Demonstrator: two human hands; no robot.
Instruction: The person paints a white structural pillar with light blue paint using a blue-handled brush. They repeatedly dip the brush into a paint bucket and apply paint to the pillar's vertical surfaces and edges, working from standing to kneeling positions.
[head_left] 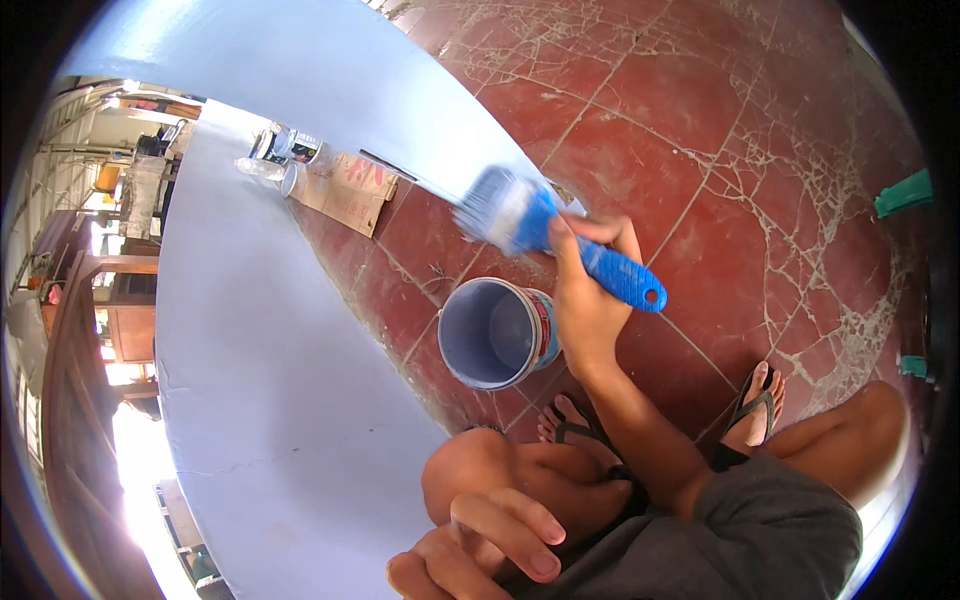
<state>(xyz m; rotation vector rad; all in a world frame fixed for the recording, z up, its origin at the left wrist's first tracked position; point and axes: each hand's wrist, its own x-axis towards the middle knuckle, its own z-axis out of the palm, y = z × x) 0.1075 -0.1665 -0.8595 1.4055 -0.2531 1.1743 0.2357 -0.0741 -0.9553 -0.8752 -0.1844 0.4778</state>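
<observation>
My right hand [590,285] is wrapped round the blue handle of a wide paintbrush [527,217]. The bristles, pale with paint and slightly smeared by motion, point left at the lower edge of a light blue raised surface [400,95]; whether they touch it I cannot tell. Just below the brush a paint bucket [487,333] stands upright on the floor, its inside coated pale blue. My left hand [490,545] rests near my bent left knee, fingers loosely curved and apart, with nothing in it.
A pale blue low wall [270,400] runs along my left. Beyond the bucket lie a flattened piece of cardboard [345,190], a clear plastic bottle [262,168] and other containers. The red tiled floor [690,240] has cracked patches. My sandalled feet [755,405] are near the bucket.
</observation>
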